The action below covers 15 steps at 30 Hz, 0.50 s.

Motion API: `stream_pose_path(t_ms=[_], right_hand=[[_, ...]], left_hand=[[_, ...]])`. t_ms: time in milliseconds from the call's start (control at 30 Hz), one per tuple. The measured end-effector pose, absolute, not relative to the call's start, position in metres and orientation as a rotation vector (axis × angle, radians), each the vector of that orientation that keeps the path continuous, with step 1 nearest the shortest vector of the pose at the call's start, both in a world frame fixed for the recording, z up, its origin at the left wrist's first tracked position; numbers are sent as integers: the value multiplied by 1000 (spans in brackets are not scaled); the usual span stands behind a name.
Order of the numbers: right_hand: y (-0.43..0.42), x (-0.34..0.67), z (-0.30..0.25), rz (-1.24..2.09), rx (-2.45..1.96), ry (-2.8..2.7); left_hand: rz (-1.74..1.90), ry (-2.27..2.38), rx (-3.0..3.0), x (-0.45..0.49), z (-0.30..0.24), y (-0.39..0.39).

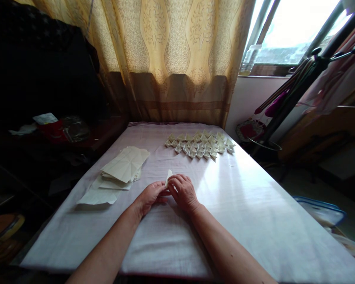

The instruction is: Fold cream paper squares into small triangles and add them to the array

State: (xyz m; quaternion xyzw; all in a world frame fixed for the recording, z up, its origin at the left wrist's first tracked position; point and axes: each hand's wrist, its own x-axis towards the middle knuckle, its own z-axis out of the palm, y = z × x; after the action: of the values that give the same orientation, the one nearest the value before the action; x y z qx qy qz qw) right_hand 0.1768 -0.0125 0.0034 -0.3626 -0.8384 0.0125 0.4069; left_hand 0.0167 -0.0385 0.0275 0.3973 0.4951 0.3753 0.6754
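Observation:
Both my hands meet over the middle of the cloth-covered table [242, 221]. Between them is a small folded piece of cream paper [169, 176], its pointed tip standing up above my fingers. My left hand [154, 195] pinches the paper from the left. On the other side, the fingers of my right hand [183, 191] curl over it and hide most of its lower part. Ahead and to the right, several small folded paper pieces [199, 146] stand in rows. A stack of creased paper sheets [126, 163] lies to the left of my hands.
A patterned curtain [177, 51] hangs at the table's far edge. Past the right edge stands a dark coat rack [296, 86] with hung items, near a window [286, 35]. On the dark surface at left are a red container [51, 130] and a clear jar [75, 128].

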Motion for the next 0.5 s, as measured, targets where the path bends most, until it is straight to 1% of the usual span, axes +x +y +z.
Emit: stream_pose_path(t_ms=[333,500], right_hand=[[-16,178,8,111,-825,-2135],[-16,176,7,142,-848,-2132]], left_hand=[[877,1112,893,16,29,-40],[868,1102,908,17,30,-40]])
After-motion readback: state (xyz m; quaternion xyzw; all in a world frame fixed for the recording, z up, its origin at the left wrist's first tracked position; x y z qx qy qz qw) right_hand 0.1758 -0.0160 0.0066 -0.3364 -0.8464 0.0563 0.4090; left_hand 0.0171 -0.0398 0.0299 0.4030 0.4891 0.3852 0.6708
